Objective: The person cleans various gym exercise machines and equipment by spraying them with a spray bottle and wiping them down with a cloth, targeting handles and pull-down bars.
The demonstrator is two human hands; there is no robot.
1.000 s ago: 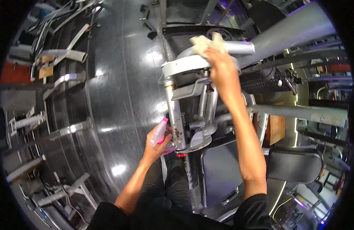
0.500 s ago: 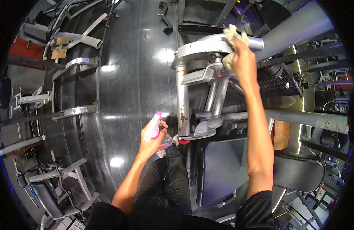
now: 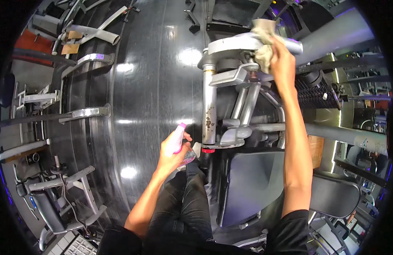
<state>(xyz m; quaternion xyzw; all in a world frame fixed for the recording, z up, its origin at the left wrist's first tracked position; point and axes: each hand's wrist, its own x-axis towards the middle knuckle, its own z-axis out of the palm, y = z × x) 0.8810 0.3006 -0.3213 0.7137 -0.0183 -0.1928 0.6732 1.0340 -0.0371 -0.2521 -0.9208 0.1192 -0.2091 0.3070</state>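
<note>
My left hand (image 3: 171, 157) is closed around a spray bottle (image 3: 177, 140) with a pink-and-white trigger head, its clear lower part partly hidden by my fingers. The bottle is beside the machine's scuffed silver post (image 3: 209, 104), apart from it. Out in front, my right hand (image 3: 284, 61) grips a crumpled cream cloth (image 3: 263, 52). That cloth lies against the curved silver frame (image 3: 230, 46) at the top of the exercise machine, near its rounded end, and is slightly blurred. Just below it are a bracket (image 3: 232, 75) and a bolt.
A black padded seat (image 3: 251, 182) stands close in front of me, with another dark pad (image 3: 336, 193) to the right. Dark shiny floor (image 3: 149, 85) runs along the left of the machine. Weight benches and bar racks (image 3: 90, 112) line the far left.
The camera view has shifted, so the machine appears farther right. My right hand has moved the cloth slightly back along the silver frame, away from its rounded end. My left hand still holds the bottle.
</note>
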